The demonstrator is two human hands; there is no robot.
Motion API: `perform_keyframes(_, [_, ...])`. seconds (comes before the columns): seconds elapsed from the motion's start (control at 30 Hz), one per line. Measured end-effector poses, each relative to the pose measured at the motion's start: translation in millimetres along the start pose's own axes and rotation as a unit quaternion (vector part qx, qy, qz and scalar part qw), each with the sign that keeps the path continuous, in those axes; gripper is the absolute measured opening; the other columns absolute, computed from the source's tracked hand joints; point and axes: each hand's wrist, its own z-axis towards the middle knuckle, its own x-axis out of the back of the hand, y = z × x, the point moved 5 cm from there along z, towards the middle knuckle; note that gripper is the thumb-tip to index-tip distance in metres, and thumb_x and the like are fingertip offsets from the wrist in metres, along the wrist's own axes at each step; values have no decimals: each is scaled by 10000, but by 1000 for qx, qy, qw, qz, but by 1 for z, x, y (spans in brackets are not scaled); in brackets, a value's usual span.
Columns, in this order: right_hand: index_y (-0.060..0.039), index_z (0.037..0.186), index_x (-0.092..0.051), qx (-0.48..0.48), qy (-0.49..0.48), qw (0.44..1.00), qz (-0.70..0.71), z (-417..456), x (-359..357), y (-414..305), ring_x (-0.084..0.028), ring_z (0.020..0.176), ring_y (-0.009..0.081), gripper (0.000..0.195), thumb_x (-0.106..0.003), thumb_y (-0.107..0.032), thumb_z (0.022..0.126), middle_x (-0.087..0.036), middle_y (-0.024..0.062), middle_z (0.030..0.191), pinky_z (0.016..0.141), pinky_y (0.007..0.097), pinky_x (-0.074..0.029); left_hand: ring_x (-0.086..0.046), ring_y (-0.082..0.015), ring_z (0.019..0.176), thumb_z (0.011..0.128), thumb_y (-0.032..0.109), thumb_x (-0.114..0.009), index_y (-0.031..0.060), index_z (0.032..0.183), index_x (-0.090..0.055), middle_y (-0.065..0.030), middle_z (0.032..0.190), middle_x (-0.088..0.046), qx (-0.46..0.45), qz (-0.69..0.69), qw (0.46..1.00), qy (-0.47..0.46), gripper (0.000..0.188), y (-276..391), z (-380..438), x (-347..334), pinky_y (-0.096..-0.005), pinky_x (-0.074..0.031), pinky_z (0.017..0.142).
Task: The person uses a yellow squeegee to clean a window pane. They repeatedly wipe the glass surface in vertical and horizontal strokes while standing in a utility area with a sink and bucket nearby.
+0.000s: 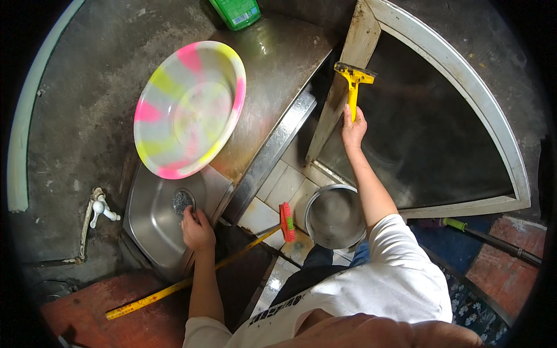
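My right hand (354, 128) grips the handle of a yellow scraper (354, 80) with a wide, dark-stained head. Its head is up in front of the pale frame (361, 35) of a dark pane (428, 130). Over the stainless steel sink (152, 217), my left hand (199, 230) has bent fingers. Their tips overlap the edge of a round, grey, rough-textured piece (182, 202) at the drain. Whether they hold it or only reach over it cannot be told. A pink, yellow and white plastic basin (196, 113) stands tilted across the sink's far end and the metal counter (270, 78).
A metal bucket (335, 217) is by my legs. A red-headed brush (286, 222) with a long yellow handle (152, 300) slants below my left forearm. There is a white tap (101, 208) on the left wall and a green bottle (237, 13) at the back. A dark pole (500, 243) lies right.
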Motion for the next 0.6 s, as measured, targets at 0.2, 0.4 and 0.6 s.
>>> perform_keyframes(0.2, [-19, 749, -527, 22, -1, 1000, 17, 4, 8, 6, -380, 537, 45, 257, -581, -249, 851, -425, -44, 592, 492, 206, -336, -543, -287, 766, 854, 286, -481, 63, 1014, -537, -83, 742, -576, -22, 1, 1000, 13, 280, 4, -2, 3, -408, -437, 633])
perform_keyframes(0.4, [-23, 808, -503, -24, -111, 992, -46, -8, 9, -35, -426, 477, 48, 231, -588, -234, 844, -455, -38, 563, 430, 211, -352, -542, -286, 746, 863, 293, -471, 70, 1007, -536, -71, 725, -568, -37, 14, 999, 16, 274, 0, -3, 2, -409, -437, 622])
perform_keyframes(0.6, [-45, 887, -505, -147, -219, 947, 181, -38, 20, -23, -512, 545, 97, 210, -519, -254, 878, -565, 43, 753, 496, 208, -432, -542, -290, 743, 873, 315, -446, 74, 1003, -534, -70, 713, -561, -16, 16, 1000, 0, 288, 2, -3, 2, -417, -437, 611])
